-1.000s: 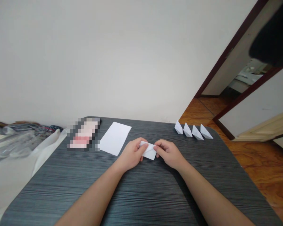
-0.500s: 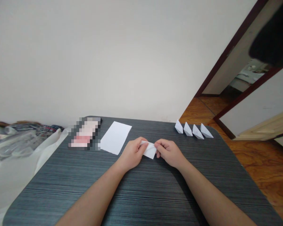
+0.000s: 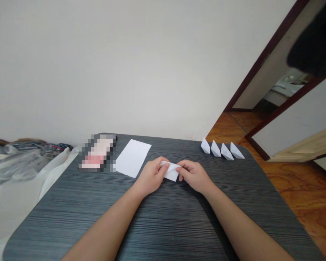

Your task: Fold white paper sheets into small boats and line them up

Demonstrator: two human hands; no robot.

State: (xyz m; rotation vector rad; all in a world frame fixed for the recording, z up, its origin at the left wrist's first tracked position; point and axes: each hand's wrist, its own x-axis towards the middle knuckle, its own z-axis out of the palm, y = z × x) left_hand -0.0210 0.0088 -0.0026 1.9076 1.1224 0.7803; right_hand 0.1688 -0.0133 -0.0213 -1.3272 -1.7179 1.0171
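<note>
- Worktop [image 3: 157,224]: dark, fine-striped, rounded corners; runs from 6 o'clock to beyond my hands. Clock centred on the folded paper I'm holding.
- My left forearm [image 3: 105,221] comes in from 7 o'clock, right forearm [image 3: 241,221] from 5.
- Left hand [image 3: 150,177]: clamped on the paper's 9 o'clock end, thumb on top, fingers mostly hidden behind.
- Right hand [image 3: 195,175]: pinching the 3 o'clock end, thumb over the upper edge, fingers curled.
- Folded paper [image 3: 171,173]: small, white, slanting fold line, dead centre between both hands. Can't tell if it touches the worktop.
- White sheet [image 3: 133,158]: flat at 10 o'clock, near left hand.
- Four folded pieces [image 3: 227,152]: white, pointed, faceted, row at 2 o'clock, close side by side near the far edge.
- Pixelated item [image 3: 97,154]: between 9 and 10, just past the sheet, dark-edged, pink and red; details masked.
- Clear plastic [image 3: 24,163] over bundled stuff: 9 o'clock, off the worktop.
- Wooden floor [image 3: 296,185]: 3 o'clock.
- Pale wall [image 3: 141,65]: 12.
- Dark-red door frame [image 3: 250,76]: 1 to 2.
- Dark blurred shape [image 3: 315,43]: between 1 and 2, unidentifiable.
</note>
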